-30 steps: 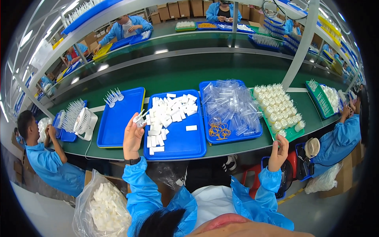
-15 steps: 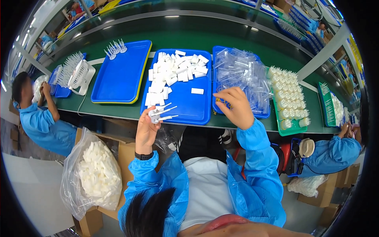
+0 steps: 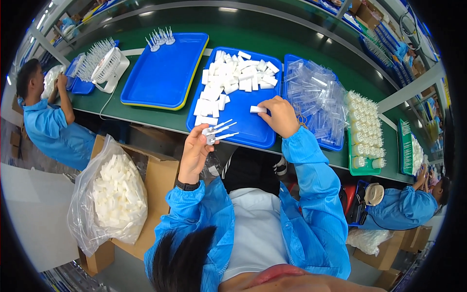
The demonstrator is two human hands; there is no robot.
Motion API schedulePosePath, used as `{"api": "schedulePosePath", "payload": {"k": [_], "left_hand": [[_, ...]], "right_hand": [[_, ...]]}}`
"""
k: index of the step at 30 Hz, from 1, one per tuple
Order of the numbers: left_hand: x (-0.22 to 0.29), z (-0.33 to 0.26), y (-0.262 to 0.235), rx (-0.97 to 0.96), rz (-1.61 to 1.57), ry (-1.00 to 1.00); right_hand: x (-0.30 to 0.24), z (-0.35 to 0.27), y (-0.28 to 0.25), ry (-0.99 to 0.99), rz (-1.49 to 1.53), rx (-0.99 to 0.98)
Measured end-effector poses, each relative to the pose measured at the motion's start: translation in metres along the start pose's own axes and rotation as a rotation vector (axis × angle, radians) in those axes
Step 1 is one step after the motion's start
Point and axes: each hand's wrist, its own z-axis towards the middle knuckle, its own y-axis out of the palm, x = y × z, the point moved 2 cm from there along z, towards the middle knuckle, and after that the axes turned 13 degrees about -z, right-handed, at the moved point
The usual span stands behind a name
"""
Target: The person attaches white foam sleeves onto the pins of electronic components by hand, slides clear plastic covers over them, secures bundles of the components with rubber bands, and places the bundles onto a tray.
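My left hand (image 3: 193,155) is closed on a clear plastic piece with several thin white prongs (image 3: 220,133), the prongs pointing right and slightly up. The piece is held over the near left corner of a blue tray (image 3: 253,135). Above the bare part of that tray, my right hand (image 3: 282,117) pinches one end of a small white block (image 3: 256,109) between thumb and fingers. Many similar white blocks (image 3: 248,78) are heaped in the tray's far and left parts.
Right of it, another blue tray (image 3: 337,147) holds clear plastic sleeves (image 3: 316,92), beside a green tray (image 3: 366,171) of white pronged parts. On the left stand a blue tray (image 3: 155,78) with several pronged pieces and a white fan (image 3: 108,70). A bag of white pieces (image 3: 119,194) sits below; co-workers sit both sides.
My right hand has moved left from beside the clear sleeves and taken hold of the lone white block. My left hand still holds the pronged piece. The whole view has shifted slightly.
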Motion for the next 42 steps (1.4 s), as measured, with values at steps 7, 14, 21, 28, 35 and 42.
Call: {"api": "schedulePosePath", "payload": {"k": [7,14,21,28,35,42], "left_hand": [[-0.004,0.003,0.003,0.000,0.129,0.024],[-0.012,0.000,0.021,-0.107,0.268,0.049],[-0.021,-0.005,0.026,-0.108,0.236,0.054],[-0.031,-0.008,0.027,-0.133,0.142,0.009],[-0.034,-0.012,0.023,-0.112,0.092,-0.039],[-0.042,-0.013,0.019,-0.114,0.073,-0.078]], "right_hand": [[-0.017,-0.010,-0.060,0.173,0.429,-0.125],[-0.036,-0.030,-0.092,-0.058,0.416,0.071],[-0.040,-0.049,-0.099,-0.197,0.252,0.184],[-0.048,-0.053,-0.105,-0.318,0.071,0.253],[-0.046,-0.049,-0.104,-0.457,0.123,0.288],[-0.053,-0.046,-0.102,-0.481,0.100,0.229]]}}
